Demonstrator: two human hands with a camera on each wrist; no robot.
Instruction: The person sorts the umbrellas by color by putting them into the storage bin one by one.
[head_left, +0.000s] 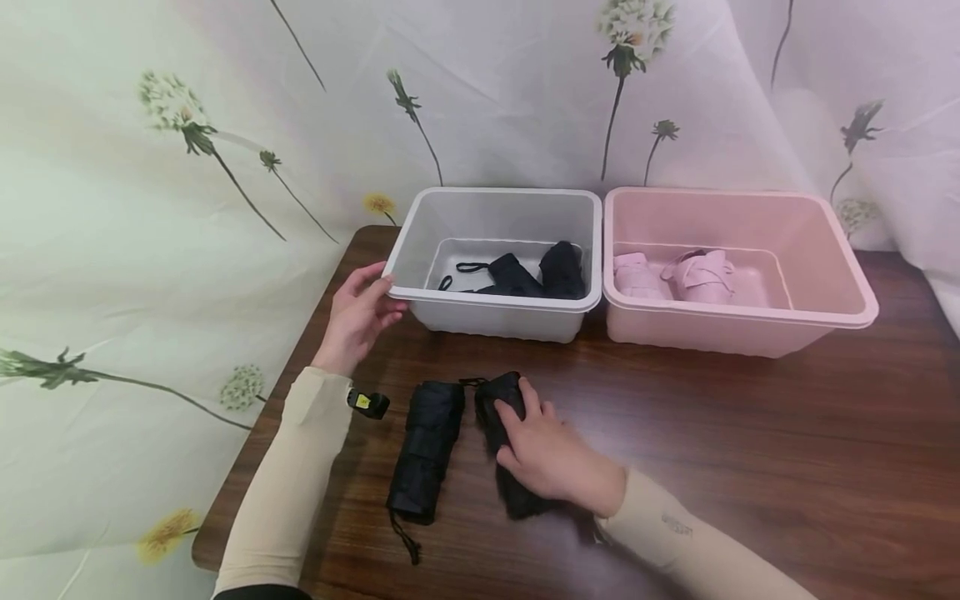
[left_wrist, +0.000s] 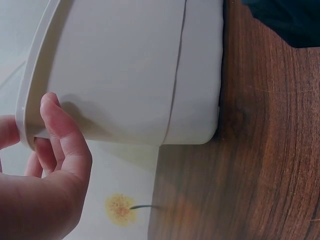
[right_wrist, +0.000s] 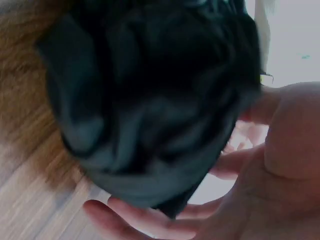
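Observation:
My left hand [head_left: 356,321] grips the front left corner of a grey plastic bin [head_left: 495,320], thumb on the rim and fingers beneath it; the left wrist view shows those fingers [left_wrist: 67,145] against the bin's outer wall. On the table before me, my right hand [head_left: 551,454] holds a folded black umbrella [right_wrist: 150,110], fingers and thumb around its sides. Its wrist strap [head_left: 472,382] points toward the bins. To its left lies a second folded black umbrella [head_left: 426,450], strap toward me, touched by neither hand.
Black folded umbrellas [head_left: 513,275] with wrist straps lie inside the grey bin. Right beside it stands a pink bin [head_left: 735,333] holding pink folded umbrellas [head_left: 705,277]. A flower-printed cloth [head_left: 510,100] hangs behind the brown wooden table [head_left: 750,450].

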